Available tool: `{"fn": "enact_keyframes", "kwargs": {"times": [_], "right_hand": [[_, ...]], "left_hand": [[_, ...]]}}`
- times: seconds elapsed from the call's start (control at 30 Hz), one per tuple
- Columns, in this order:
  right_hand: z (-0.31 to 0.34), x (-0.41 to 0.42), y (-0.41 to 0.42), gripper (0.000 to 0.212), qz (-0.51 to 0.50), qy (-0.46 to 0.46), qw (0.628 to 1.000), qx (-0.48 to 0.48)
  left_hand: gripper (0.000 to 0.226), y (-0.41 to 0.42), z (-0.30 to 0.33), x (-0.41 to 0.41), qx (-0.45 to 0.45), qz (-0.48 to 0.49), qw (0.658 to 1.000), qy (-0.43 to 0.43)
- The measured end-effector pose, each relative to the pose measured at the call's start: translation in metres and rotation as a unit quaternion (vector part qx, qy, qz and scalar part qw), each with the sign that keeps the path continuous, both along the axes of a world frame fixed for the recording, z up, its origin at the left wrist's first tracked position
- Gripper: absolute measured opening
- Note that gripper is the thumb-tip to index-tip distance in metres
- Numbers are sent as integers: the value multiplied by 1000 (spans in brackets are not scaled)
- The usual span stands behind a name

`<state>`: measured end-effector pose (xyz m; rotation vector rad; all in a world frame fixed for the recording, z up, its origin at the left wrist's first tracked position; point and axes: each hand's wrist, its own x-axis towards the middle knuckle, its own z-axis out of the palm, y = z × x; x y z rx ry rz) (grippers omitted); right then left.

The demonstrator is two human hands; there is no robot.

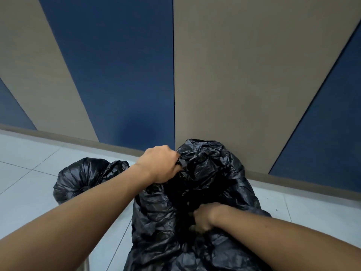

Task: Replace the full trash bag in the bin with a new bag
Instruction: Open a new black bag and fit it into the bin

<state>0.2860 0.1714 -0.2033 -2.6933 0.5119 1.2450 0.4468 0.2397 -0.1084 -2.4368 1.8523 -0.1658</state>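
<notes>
Both hands clutched crumpled black plastic, left hand [163, 165] gripped the new bag [197, 208] at its upper edge, frame centre, right hand [203, 219] bunched it lower right, tied full bag [82, 178] sat on the tiled floor [23, 165] centre left, bin hidden.
</notes>
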Motion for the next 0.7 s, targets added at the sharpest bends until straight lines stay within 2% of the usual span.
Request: {"fn": "enact_keyframes", "kwargs": {"times": [0.07,0.1,0.2,0.27,0.3,0.33,0.37,0.5,0.57,0.7], "right_hand": [[4,-6,-3,54,34,-133,989,-63],[4,-9,-3,47,59,-217,971,-85],[1,-18,-3,28,115,-435,883,-134],[1,-16,-3,23,113,-528,826,-161],[0,-14,-3,25,103,-551,810,-173],[0,-11,-4,29,90,-557,804,-186],[-1,-7,-6,34,72,-542,814,-196],[-11,2,-26,68,-11,-381,910,-162],[-15,9,-38,82,-12,-312,941,-130],[-22,25,-45,89,-24,-221,972,-70]], "left_hand": [[44,3,0,1,-11,12,1000,-15],[43,4,-1,0,-22,16,999,-25],[40,5,-2,-6,-51,25,997,-57],[42,4,-5,-12,-64,31,995,-70],[43,2,-7,-14,-71,34,994,-75],[43,1,-9,-15,-75,35,993,-80],[42,0,-11,-15,-75,36,993,-82],[42,0,-17,-9,-57,46,997,-34],[46,-1,-18,-6,-58,50,997,-12],[50,-7,-18,-3,-60,30,997,-25]]}}
